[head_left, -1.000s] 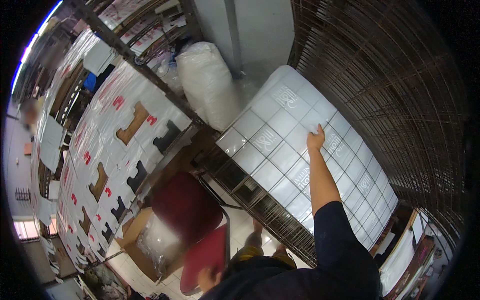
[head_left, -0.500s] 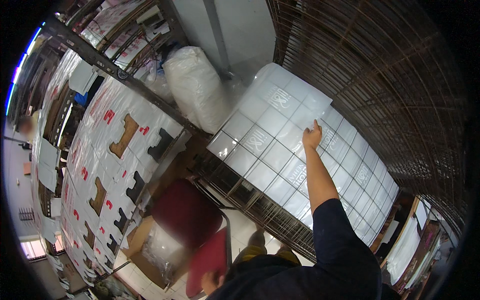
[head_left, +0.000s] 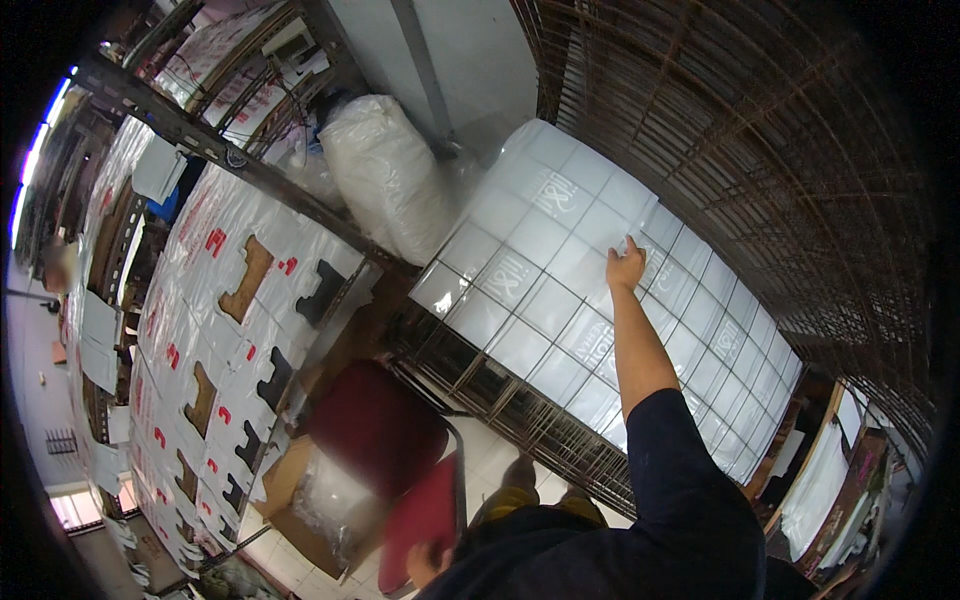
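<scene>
My right hand [head_left: 627, 267] reaches out over a wire rack [head_left: 560, 412], its fingers apart and nothing seen between them. It touches, or hovers just above, the translucent white plastic sheets [head_left: 545, 235] with white print that lie across the rack's grid. Whether the fingertips press on a sheet I cannot tell. My left hand [head_left: 428, 562] hangs low beside my body, near the edge of a red chair [head_left: 415, 520]. Its fingers are blurred and partly hidden, and no object shows in it.
Raised wire racks [head_left: 720, 130] lean over the right side. To the left stand stacks of white printed sheets [head_left: 225, 290] with cut-outs, behind a metal post [head_left: 235, 150]. A stuffed white plastic sack [head_left: 385, 170] stands at the back. An open cardboard box [head_left: 295, 520] holds clear plastic.
The view has shifted slightly. My right hand stays at nearly the same place over the sheets, and my left hand remains low by the chair.
</scene>
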